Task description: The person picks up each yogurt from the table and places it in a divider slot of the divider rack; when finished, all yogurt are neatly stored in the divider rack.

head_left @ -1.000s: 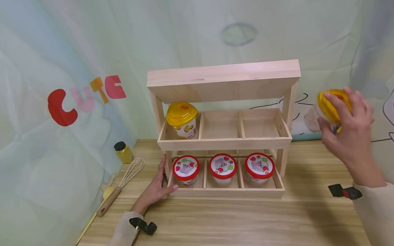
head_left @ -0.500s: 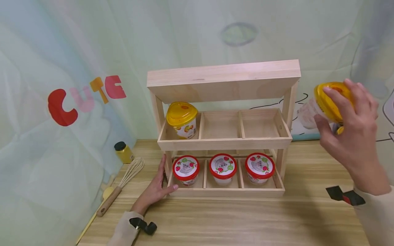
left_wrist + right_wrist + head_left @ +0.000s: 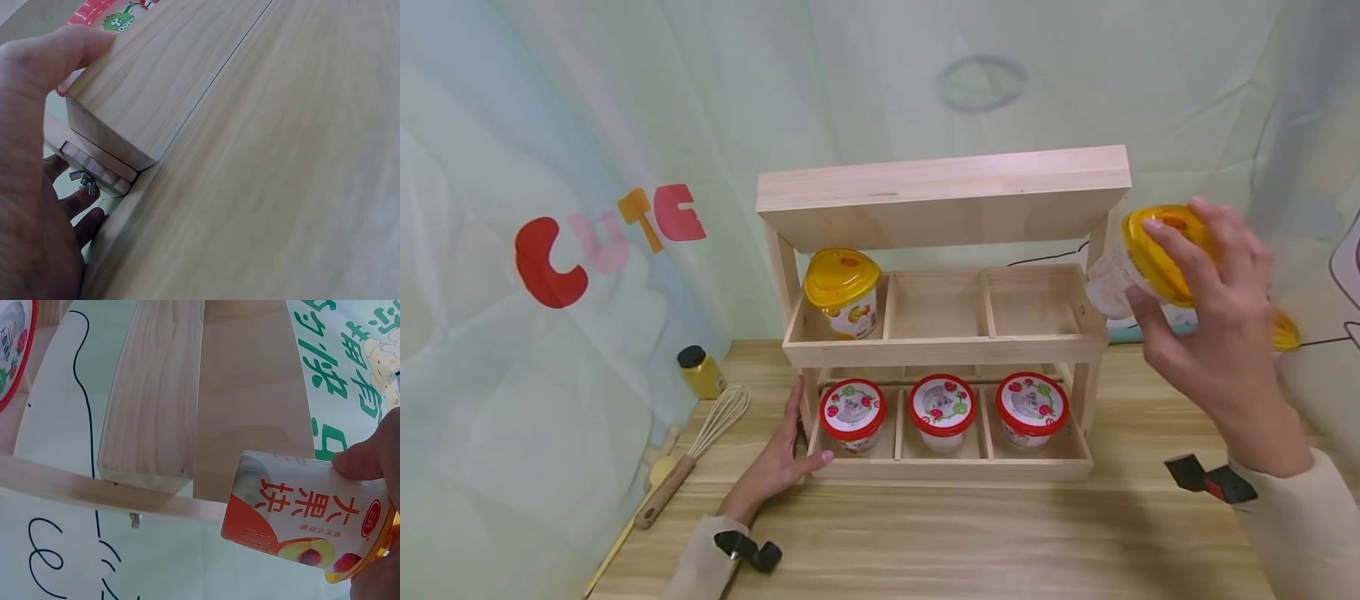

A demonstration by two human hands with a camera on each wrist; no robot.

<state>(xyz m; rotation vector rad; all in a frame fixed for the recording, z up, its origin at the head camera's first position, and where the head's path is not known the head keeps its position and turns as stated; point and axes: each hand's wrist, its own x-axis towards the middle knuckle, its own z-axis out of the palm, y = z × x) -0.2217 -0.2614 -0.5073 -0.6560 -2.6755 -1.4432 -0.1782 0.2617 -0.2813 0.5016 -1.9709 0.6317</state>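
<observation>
A yellow-lidded plastic fruit cup (image 3: 1138,260) is pinched, tilted, in the right hand (image 3: 1213,333), just right of the wooden two-tier rack (image 3: 943,317), whose empty upper compartments lie leftward; the left hand (image 3: 778,462) rests spread against the rack's near-left corner.

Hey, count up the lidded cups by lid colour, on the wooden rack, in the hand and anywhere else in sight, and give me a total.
Yellow-lidded cups: 3, namely one in the wooden rack's upper left compartment, one gripped by the right hand at, and one mostly hidden behind that hand.
Red-lidded cups: 3, in the lower compartments.
Total: 6.
</observation>
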